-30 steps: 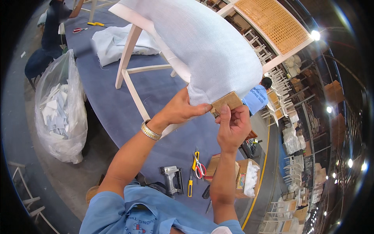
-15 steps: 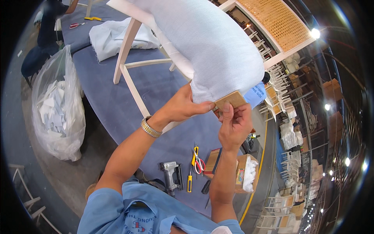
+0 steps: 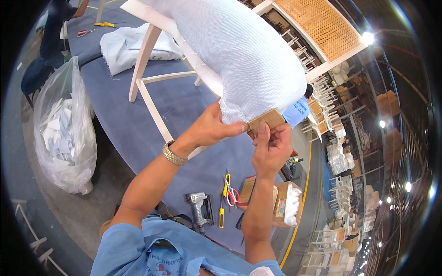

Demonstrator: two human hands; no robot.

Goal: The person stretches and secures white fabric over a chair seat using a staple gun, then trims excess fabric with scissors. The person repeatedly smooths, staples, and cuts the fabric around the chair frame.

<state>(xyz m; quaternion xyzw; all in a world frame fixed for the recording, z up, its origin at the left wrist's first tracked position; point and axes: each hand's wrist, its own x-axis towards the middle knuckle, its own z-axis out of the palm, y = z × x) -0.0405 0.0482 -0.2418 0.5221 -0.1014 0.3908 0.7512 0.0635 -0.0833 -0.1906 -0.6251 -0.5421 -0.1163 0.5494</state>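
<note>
A white-framed chair (image 3: 142,69) lies tipped on the table, its padded seat (image 3: 248,60) covered in pale blue-grey woven fabric. My left hand (image 3: 212,125), with a metal wristwatch above it, grips the seat's near corner. Its thumb presses the fabric beside a small brown board (image 3: 270,118), and its other fingers are mostly hidden behind the seat. Closed in a pinch, my right hand (image 3: 271,149) holds that flat board against the corner, thumb on its face and fingers curled beneath.
On the blue-covered table (image 3: 138,115) lie a staple gun (image 3: 199,209), red-handled scissors (image 3: 232,197), a yellow screwdriver (image 3: 221,217) and folded fabric (image 3: 133,46). An open carton (image 3: 286,204) stands at right, a clear bag of scraps (image 3: 64,133) at left. People work farther off.
The whole view has shifted slightly, so the chair and hands sit a little more to the left. Both hands keep their hold on the corner and the board.
</note>
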